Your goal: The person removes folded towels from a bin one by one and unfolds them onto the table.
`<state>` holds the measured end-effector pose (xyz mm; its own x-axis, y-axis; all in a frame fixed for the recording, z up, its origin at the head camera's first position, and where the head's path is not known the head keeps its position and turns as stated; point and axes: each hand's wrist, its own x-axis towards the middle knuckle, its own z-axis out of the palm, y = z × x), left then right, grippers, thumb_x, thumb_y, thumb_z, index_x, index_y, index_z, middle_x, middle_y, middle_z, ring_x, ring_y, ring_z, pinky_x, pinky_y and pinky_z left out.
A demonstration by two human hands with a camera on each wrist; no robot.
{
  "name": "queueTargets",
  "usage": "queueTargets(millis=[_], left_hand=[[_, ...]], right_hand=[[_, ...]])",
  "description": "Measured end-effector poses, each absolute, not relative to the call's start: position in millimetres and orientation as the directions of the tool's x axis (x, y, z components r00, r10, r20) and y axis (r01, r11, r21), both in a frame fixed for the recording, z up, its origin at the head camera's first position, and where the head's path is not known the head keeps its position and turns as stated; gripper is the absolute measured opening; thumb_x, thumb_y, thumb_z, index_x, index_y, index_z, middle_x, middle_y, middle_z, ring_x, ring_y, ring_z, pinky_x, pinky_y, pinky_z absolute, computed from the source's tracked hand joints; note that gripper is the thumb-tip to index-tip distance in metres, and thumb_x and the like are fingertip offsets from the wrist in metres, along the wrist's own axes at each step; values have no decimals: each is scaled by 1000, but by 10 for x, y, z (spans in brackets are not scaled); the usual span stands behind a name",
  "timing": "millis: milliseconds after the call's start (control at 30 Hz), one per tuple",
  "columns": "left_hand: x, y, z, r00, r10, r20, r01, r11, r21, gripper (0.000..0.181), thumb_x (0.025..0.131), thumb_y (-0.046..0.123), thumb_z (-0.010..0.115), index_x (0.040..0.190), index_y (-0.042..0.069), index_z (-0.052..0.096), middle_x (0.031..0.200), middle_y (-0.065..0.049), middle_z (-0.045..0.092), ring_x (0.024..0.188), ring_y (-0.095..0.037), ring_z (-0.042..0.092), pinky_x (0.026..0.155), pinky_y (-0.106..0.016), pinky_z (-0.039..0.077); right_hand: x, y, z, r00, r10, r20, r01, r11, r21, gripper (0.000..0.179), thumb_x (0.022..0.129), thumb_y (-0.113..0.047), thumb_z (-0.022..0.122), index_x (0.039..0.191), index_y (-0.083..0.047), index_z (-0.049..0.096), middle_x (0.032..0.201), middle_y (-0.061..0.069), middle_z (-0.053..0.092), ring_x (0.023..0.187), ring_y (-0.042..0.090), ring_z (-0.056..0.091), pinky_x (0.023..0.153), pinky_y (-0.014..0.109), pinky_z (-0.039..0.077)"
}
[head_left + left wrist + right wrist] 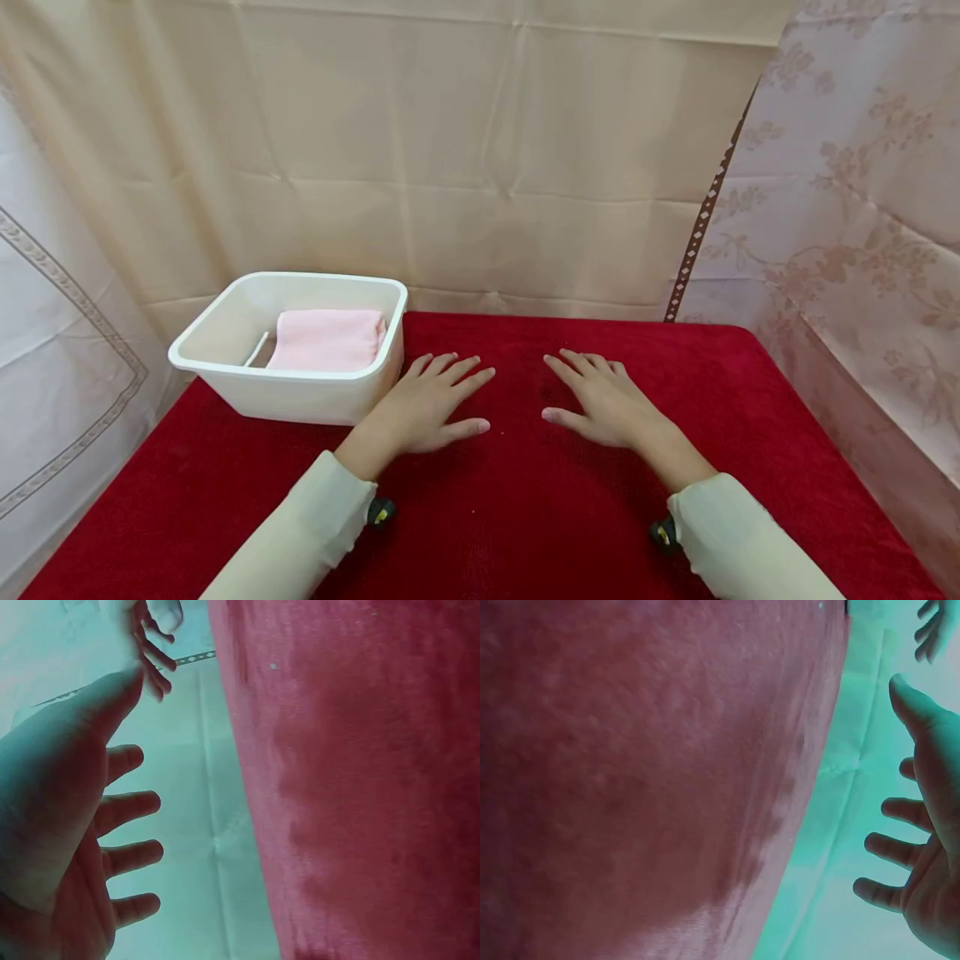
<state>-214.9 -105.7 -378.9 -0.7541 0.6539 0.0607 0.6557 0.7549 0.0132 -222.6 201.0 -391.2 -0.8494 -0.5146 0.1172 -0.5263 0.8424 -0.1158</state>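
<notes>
My left hand point(427, 406) hovers over the red cloth point(495, 517), fingers spread and holding nothing. It is just right of a white plastic basin point(300, 398). Inside the basin lies a folded pink towel point(327, 339), with a thin white strip point(257, 349) beside it; what that strip belongs to is hidden. Opposite, my right hand point(611, 406) is also spread and holds nothing. In the left wrist view the left hand point(67, 802) shows its fingers apart above the cloth. The right wrist view shows the right hand point(930, 825) likewise apart from the cloth.
A beige curtain point(465, 167) hangs behind the table's far edge. On the right is a pale flowered curtain point(862, 208), and on the left a white cloth with a patterned border point(82, 317). The basin stands at the table's back left corner.
</notes>
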Motion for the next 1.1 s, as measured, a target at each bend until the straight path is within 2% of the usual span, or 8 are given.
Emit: queueTargets(millis=[333, 600, 800, 1100], left_hand=[[-2097, -1026, -3484, -716, 675, 175, 675, 734, -71, 68, 101, 56, 53, 160, 28, 36, 159, -4, 43, 145, -31, 36, 119, -56, 27], [-2091, -1116, -3278, -705, 664, 249, 671, 738, -67, 66, 100, 53, 57, 158, 24, 41, 157, -7, 45, 142, -33, 39, 117, -56, 29], [-2115, -1296, -3180, -730, 621, 287, 643, 766, -22, 66, 100, 53, 57, 157, 23, 41, 157, -7, 44, 144, -33, 37, 117, -57, 27], [-2129, -1662, -3077, -780, 540, 317, 581, 813, 44, 65, 102, 52, 54, 157, 19, 42, 159, -12, 41, 145, -39, 34, 117, -60, 26]], right_hand=[[-2368, 1928, -3756, -840, -525, 136, -539, 836, -101, 77, 95, -53, 67, 156, -14, 42, 156, 17, 43, 139, 41, 42, 109, 66, 36], [-2485, 1766, -3631, -835, -537, 123, -548, 833, -78, 76, 96, -54, 65, 157, -15, 41, 157, 16, 42, 140, 40, 42, 112, 67, 34], [-2586, 1596, -3537, -807, -574, 140, -584, 811, -43, 74, 97, -54, 64, 155, -15, 44, 156, 14, 44, 140, 38, 42, 113, 63, 33], [-2734, 1294, -3379, -766, -623, 159, -632, 775, -5, 71, 99, -55, 59, 155, -15, 43, 154, 13, 46, 139, 37, 44, 113, 61, 35]])
